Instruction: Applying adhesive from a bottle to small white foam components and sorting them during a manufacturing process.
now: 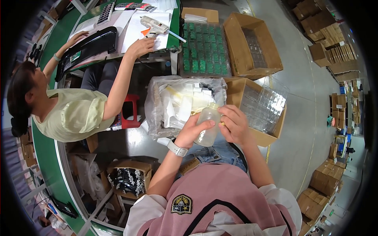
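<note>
Holding a bottle (208, 126) between both hands over our lap. Left hand (193, 131) wraps the bottle's side, fingers (205, 124) closed round it, thumb across the front; a watch (177, 148) sits on that wrist. Right hand (235, 125) grips the bottle's right side and neck, fingers curled tight on it. Bottle is translucent, frosted, tilted slightly with its top toward the far side.

Just beyond the bottle we see a clear bag (179, 102) stuffed with pale plastic pieces. Right of it, an open carton (271, 137) holds clear moulded trays (264, 106). Farther off, a second carton (236, 47) with more clear trays, and beside it a tray of green circuit boards (202, 49).

At left, another person in a pale yellow top sits on a red stool (130, 112), one hand (141, 45) resting on papers at the counter (59, 35). A glue gun (155, 25) lies on those papers. Stacked cartons (327, 23) line the far right floor.
</note>
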{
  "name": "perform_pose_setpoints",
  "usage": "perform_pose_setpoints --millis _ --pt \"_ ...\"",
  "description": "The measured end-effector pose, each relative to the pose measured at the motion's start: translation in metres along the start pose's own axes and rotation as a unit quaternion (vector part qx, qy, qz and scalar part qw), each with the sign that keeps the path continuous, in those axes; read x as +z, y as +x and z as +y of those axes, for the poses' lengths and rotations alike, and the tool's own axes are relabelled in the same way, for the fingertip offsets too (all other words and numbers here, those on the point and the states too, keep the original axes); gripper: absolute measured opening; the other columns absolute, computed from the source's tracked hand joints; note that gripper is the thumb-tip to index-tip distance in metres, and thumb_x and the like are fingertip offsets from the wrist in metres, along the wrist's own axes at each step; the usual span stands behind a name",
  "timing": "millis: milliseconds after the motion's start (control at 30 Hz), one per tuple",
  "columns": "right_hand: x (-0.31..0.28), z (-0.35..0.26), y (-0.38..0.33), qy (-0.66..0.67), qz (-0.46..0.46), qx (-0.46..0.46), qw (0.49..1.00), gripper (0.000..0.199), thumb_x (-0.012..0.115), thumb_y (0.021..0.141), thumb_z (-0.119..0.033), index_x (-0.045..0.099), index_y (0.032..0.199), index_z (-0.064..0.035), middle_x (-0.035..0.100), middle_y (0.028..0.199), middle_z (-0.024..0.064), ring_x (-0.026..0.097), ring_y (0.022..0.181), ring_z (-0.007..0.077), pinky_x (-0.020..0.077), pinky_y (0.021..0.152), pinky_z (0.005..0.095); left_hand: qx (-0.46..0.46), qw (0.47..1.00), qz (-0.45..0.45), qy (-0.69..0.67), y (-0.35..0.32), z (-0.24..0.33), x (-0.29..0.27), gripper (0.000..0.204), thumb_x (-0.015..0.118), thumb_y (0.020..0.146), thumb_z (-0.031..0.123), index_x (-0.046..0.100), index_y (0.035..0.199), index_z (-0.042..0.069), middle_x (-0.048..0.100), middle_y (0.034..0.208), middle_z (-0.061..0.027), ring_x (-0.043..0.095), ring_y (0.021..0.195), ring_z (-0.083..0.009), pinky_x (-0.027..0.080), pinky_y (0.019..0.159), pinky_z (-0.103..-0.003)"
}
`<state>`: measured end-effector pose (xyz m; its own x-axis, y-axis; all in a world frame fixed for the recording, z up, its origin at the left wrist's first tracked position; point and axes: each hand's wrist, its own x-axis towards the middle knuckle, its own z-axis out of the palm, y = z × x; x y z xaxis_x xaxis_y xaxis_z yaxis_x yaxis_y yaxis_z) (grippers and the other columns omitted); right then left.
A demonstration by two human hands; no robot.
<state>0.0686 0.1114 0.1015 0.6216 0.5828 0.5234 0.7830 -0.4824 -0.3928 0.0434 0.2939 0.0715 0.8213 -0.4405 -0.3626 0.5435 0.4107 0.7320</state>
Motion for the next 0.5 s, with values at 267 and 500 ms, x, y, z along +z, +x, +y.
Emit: perform_pose_setpoints --millis 267,500 --pt "-0.0041 0.0008 0.0041 0.047 -0.008 0.017 0.999 0.018 0.063 0.065 -0.007 0.051 0.076 0.0006 0.054 0.093 0.0136 0.054 0.079 0.0317 0.0465 0.065 0.0385 -0.004 1.0 -0.017 0.015 0.0004 -0.0084 0.0032 0.034 0.06 0.084 0.018 0.056 0.112 0.0 0.062 0.098 -0.0049 0.058 0.089 -0.0109 0.046 0.077 -0.024" --pt "0.0015 0.0047 0.0019 0.075 0.011 0.032 0.997 0.019 0.064 0.065 -0.006 0.05 0.076 0.0008 0.052 0.088 0.0139 0.052 0.073 0.0316 0.0444 0.061 0.0388 -0.008 1.0 0.004 0.007 0.0008 -0.0088 0.0087 0.033 0.061 0.084 0.019 0.057 0.112 0.0 0.061 0.098 -0.0044 0.057 0.088 -0.0105 0.046 0.076 -0.024"
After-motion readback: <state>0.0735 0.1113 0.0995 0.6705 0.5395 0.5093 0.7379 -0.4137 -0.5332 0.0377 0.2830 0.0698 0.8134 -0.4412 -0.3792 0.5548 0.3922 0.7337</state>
